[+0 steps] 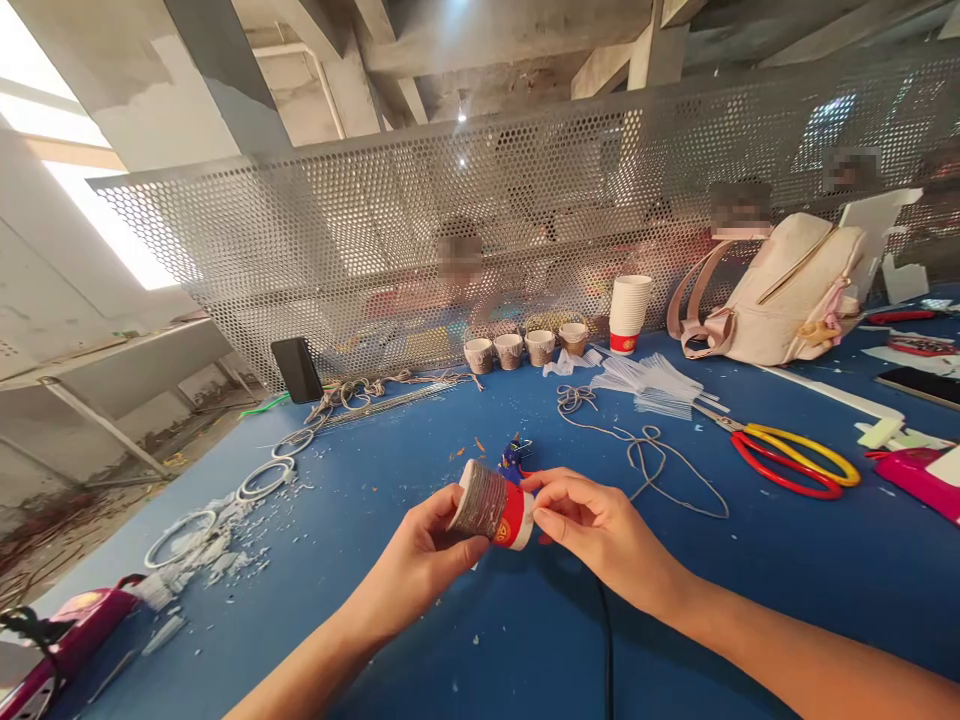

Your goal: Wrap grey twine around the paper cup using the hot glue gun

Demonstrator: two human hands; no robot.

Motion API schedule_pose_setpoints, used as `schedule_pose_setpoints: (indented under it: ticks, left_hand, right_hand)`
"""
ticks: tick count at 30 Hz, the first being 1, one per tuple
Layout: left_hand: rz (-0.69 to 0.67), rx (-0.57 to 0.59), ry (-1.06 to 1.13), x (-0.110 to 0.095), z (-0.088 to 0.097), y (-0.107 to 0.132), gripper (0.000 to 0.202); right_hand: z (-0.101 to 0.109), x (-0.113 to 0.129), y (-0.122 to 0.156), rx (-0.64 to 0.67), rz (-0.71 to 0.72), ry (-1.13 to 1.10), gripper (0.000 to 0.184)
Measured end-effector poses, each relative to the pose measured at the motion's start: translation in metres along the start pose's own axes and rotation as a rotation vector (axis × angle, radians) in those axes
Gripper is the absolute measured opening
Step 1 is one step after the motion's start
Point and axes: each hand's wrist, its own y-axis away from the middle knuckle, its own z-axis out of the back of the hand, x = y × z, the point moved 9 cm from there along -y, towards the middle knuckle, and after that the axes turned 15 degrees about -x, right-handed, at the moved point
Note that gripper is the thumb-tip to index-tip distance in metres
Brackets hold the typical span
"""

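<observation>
A red-and-white paper cup (pixel 495 505), partly wound with brownish twine, lies sideways above the blue table (pixel 420 620). My left hand (pixel 427 560) grips its twine-covered end with curled fingers. My right hand (pixel 592 525) pinches the red rim end with thumb and fingers. Just behind the cup rests a small blue glue gun (pixel 516 456); its black cord (pixel 604 640) runs toward me under my right wrist.
Loose twine (pixel 660 470) and red-and-yellow scissors (pixel 787 460) lie to the right. Several twine-wrapped cups (pixel 525 348), a stack of paper cups (pixel 628 312) and a beige backpack (pixel 787 290) stand by the perforated metal screen (pixel 375 230). White rings (pixel 262 478), scraps and a black phone (pixel 297 370) are at left.
</observation>
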Motion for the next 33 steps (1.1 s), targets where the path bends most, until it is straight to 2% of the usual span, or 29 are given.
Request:
schedule_pose_setpoints:
  ticks: [2, 3, 6, 9, 12, 22, 33]
  left_hand:
    - [0.004, 0.022, -0.023, 0.0, -0.004, 0.001, 0.021]
    - [0.005, 0.021, -0.04, -0.001, -0.005, 0.001, 0.024]
    - [0.01, -0.007, -0.067, -0.003, -0.005, 0.0, 0.029]
    - [0.061, -0.02, -0.044, 0.001, -0.004, 0.0, 0.022]
    - [0.093, -0.017, -0.038, 0.005, -0.003, 0.001, 0.02]
    - [0.109, 0.052, -0.061, 0.001, -0.014, 0.005, 0.015]
    - [0.239, 0.055, -0.029, 0.009, -0.017, 0.01, 0.012]
  right_hand:
    - [-0.003, -0.002, 0.0, 0.017, -0.035, -0.046, 0.015]
    - [-0.002, 0.0, 0.0, 0.007, -0.003, -0.043, 0.014]
    - [0.0, 0.017, 0.004, -0.038, 0.231, 0.036, 0.011]
    - [-0.004, 0.032, 0.013, -0.03, 0.472, 0.111, 0.013]
    - [-0.007, 0.038, 0.018, -0.017, 0.575, 0.144, 0.014]
    - [-0.008, 0.049, 0.02, -0.058, 0.657, 0.279, 0.015]
    - [-0.017, 0.038, 0.021, -0.034, 0.634, 0.274, 0.014]
